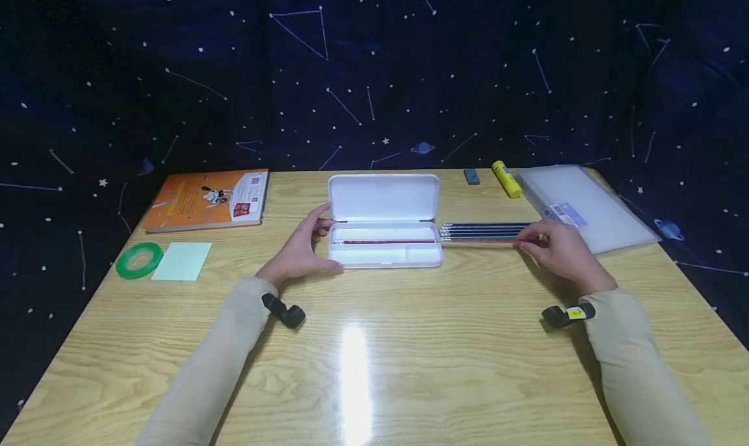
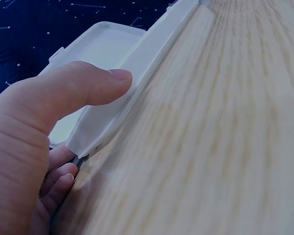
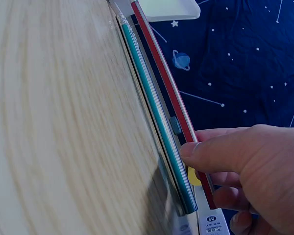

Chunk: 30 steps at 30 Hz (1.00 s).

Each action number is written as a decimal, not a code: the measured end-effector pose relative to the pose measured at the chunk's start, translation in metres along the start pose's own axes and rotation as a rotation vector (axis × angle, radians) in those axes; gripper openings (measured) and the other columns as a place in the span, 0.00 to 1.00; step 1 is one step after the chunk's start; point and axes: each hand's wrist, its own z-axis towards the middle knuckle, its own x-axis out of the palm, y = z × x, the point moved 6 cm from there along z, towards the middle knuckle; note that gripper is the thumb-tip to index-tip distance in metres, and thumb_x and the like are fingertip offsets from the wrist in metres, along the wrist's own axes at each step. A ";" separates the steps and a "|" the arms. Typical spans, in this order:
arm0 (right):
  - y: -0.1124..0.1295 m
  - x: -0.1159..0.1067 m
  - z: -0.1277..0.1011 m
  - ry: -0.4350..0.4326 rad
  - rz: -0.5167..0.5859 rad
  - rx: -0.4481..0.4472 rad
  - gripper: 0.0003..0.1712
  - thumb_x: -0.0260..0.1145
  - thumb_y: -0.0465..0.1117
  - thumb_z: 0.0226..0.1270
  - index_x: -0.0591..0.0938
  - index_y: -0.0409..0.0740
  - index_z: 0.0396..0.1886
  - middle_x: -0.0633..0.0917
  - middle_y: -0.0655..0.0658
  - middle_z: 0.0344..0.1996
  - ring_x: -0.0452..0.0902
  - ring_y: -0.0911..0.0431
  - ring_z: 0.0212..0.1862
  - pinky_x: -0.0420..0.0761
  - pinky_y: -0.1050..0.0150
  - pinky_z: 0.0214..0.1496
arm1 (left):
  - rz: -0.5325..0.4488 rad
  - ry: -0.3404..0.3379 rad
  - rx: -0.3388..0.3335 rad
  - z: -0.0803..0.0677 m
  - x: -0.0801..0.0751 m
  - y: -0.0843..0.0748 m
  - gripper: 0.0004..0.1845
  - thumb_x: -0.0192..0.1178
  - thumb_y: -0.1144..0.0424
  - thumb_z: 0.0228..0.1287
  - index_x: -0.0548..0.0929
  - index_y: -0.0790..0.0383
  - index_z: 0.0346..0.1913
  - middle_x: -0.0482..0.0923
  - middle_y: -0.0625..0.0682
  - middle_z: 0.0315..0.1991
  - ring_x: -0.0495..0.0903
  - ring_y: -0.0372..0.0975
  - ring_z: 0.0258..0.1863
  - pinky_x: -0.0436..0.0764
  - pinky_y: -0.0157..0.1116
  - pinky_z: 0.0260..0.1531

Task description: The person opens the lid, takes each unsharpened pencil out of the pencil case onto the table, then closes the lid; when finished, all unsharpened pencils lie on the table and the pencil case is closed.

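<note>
Pickup stage, I'd guess: right hand (image 1: pixel 562 249) pinches a red pencil (image 3: pixel 175 98), left hand (image 1: pixel 300 249) grips the white case (image 1: pixel 371 256). Next probably needs a lift leftward.

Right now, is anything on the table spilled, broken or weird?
Nothing stands out as spilled or broken. Dark pencils lie in a neat row beside the open white case. The bright streak on the table seems to be reflected light, not a spill.
</note>
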 end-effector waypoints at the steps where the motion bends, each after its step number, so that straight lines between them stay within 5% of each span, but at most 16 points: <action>1: -0.001 0.000 -0.001 0.001 -0.001 0.004 0.07 0.74 0.30 0.51 0.86 0.44 0.28 0.85 0.49 0.24 0.68 0.60 0.26 0.66 0.70 0.27 | -0.001 0.001 0.001 0.001 0.001 0.001 0.62 0.77 0.72 0.38 0.48 0.66 0.75 0.67 0.67 0.65 0.66 0.56 0.56 0.66 0.51 0.60; 8: -0.009 0.003 -0.003 0.010 -0.013 0.015 0.08 0.74 0.28 0.49 0.85 0.42 0.28 0.84 0.47 0.24 0.67 0.60 0.25 0.66 0.68 0.26 | -0.006 -0.016 0.008 0.011 0.004 0.031 0.65 0.80 0.69 0.36 0.47 0.57 0.76 0.68 0.62 0.66 0.65 0.53 0.56 0.65 0.49 0.60; 16: -0.015 0.012 -0.002 0.050 0.023 0.063 0.07 0.73 0.30 0.51 0.84 0.41 0.30 0.84 0.46 0.26 0.71 0.57 0.28 0.68 0.68 0.29 | 0.000 -0.023 0.009 0.012 0.004 0.036 0.65 0.80 0.67 0.35 0.48 0.53 0.76 0.69 0.58 0.65 0.66 0.48 0.54 0.66 0.45 0.58; 23: -0.012 0.016 -0.001 0.021 0.070 0.082 0.09 0.72 0.29 0.50 0.83 0.38 0.33 0.78 0.45 0.24 0.68 0.61 0.26 0.68 0.71 0.29 | -0.021 0.004 0.008 0.008 0.006 0.014 0.63 0.78 0.71 0.38 0.46 0.62 0.76 0.67 0.65 0.66 0.65 0.55 0.56 0.65 0.50 0.61; 30: -0.005 0.028 0.008 0.023 0.110 0.059 0.07 0.72 0.30 0.52 0.81 0.42 0.25 0.79 0.47 0.24 0.68 0.61 0.27 0.67 0.73 0.29 | -0.007 0.007 -0.002 -0.001 0.001 -0.003 0.61 0.76 0.72 0.39 0.47 0.67 0.75 0.66 0.67 0.65 0.66 0.56 0.56 0.66 0.52 0.60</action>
